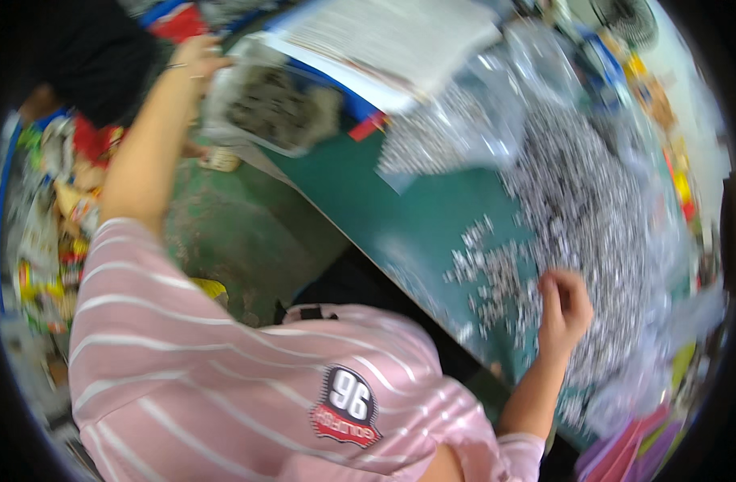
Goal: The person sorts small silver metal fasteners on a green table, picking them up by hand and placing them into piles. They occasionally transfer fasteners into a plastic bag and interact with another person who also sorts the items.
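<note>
My left hand (201, 58) reaches far out at the upper left, beside the corner of a whitish plastic tub (215, 120) holding dark grey pieces (273, 108). Its fingers are blurred, and whether they touch the tub is unclear. On the right, my right hand (567, 309) is closed, fingers curled toward the thumb, over the near side of a big heap of small silvery metal parts (601, 233). Anything inside those fingers is hidden. Loose parts (496, 277) of the same kind lie scattered on the green tabletop (408, 225) just left of this hand.
Clear plastic bags (464, 120) with similar parts rest behind the heap. Printed papers (384, 40) lie at the back, near a red strip (368, 127). A fan (625, 20) stands far right. Another person in dark clothes (87, 56) is at upper left, above colourful packages (50, 265).
</note>
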A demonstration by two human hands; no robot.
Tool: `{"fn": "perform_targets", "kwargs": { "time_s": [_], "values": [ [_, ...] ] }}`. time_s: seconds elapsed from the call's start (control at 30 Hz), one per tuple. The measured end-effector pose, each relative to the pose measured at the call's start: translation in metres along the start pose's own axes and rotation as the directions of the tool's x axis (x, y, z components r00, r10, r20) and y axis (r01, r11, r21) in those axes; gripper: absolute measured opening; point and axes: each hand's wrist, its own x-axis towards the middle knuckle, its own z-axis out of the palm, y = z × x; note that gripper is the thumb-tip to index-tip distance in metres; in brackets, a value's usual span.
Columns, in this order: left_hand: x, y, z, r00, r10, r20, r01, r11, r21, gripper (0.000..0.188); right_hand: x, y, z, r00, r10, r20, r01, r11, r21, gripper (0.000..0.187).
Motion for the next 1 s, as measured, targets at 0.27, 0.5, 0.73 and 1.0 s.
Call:
{"fn": "perform_targets", "kwargs": {
  "time_s": [0.27, 0.5, 0.73, 1.0],
  "values": [
    [0.005, 0.005, -0.027, 0.944, 0.328, 0.022, -0.325, 0.941, -0.096, 0.008, -0.034, -0.008, 0.017, 0.972, -0.185, 0.148, 0.220, 0.935, -0.278, 0.018],
    [-0.255, -0.086, 0.098, 0.230, 0.829, 0.509, -0.901, 0.380, -0.211, 0.013, -0.045, -0.006, 0.050, 0.914, -0.170, 0.368, 0.343, 0.810, -0.476, 0.034],
    [-0.338, -0.200, 0.144, 0.125, 0.087, 0.988, -0.906, 0.417, 0.078, 0.023, -0.050, 0.011, 0.021, 0.976, -0.218, 0.010, 0.207, 0.912, -0.354, 0.019],
    [-0.350, -0.236, 0.146, 0.063, -0.019, 0.998, -0.935, 0.349, 0.066, 0.027, -0.031, 0.011, 0.040, 0.983, -0.140, 0.120, 0.180, 0.865, -0.469, 0.012]
  ]
}}
